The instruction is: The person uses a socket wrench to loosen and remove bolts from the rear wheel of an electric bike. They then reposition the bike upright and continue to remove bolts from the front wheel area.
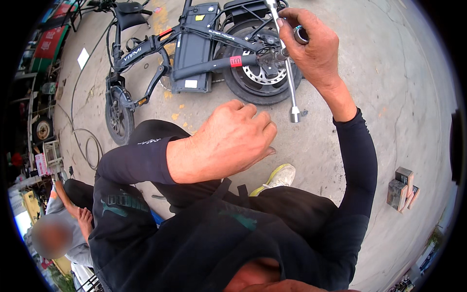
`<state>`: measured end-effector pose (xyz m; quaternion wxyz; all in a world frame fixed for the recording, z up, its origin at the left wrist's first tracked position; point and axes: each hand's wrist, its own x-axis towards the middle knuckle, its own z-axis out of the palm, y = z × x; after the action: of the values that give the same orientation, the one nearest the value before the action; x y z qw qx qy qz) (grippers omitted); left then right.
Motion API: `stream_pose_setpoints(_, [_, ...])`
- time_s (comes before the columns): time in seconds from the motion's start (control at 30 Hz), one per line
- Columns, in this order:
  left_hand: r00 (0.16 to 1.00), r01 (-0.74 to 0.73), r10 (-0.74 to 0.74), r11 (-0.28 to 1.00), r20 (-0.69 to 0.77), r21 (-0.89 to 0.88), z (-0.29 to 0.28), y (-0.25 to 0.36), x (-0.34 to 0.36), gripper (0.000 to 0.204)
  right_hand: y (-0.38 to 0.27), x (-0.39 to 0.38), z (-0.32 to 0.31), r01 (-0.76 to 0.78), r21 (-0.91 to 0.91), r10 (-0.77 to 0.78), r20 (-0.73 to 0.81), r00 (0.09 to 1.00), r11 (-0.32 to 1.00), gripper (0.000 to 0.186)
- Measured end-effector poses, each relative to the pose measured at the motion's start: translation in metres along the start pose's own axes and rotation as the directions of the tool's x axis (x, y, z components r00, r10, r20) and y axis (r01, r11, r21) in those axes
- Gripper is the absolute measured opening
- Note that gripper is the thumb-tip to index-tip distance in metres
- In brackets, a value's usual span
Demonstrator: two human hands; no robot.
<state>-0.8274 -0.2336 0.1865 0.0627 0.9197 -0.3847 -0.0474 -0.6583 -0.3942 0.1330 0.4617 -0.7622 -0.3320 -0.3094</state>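
My right hand (314, 51) is closed around one arm of a chrome four-way lug wrench (292, 90), beside a socket end. Another socket of the wrench meets the hub of the rear wheel (236, 80), apparently at the axle nut, though the exact fit is hidden. The wheel, with its brake disc (255, 75), belongs to a black folding electric bike (141, 53). My left hand (233, 138) hovers apart from the bike, below the rear wheel in view. Its fingers are curled in; the palm side is hidden and no object sticks out of it.
Several small boxes (401, 190) stand on the concrete at right. A black hose (90, 146) runs along the left. Another person (75, 233) sits at lower left near piled goods. My light shoe (279, 177) is planted below the rear wheel. The bike's battery case (194, 48) sits mid-frame.
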Motion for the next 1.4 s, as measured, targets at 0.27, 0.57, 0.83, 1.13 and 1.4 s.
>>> stream_pose_setpoints(0.27, [0.988,0.092,-0.092,0.996,-0.128,-0.002,0.014,-0.025,0.008,0.031,0.003,0.013,-0.012,-0.065,-0.146,0.065,0.001,0.998,0.987,0.024])
stream_pose_setpoints(0.57, [0.885,0.229,-0.278,0.959,-0.375,-0.169,0.015,-0.087,0.027,0.030,0.006,-0.003,0.001,0.104,-0.038,-0.104,0.004,0.995,0.994,0.028])
stream_pose_setpoints(0.83, [0.865,-0.048,-0.135,0.937,-0.483,-0.347,0.039,-0.123,0.070,0.039,0.000,0.013,0.012,0.018,-0.015,-0.019,-0.012,1.000,1.000,0.038])
stream_pose_setpoints(1.13, [0.931,-0.074,-0.074,0.921,-0.358,-0.382,0.047,-0.146,0.090,0.014,0.001,0.018,0.002,0.190,0.010,-0.190,0.072,0.979,0.982,0.042])
stream_pose_setpoints(1.4, [0.774,0.192,-0.264,0.964,-0.575,-0.184,0.043,-0.136,0.114,0.029,0.000,0.024,-0.012,0.215,-0.373,-0.187,0.112,0.976,0.903,0.028])
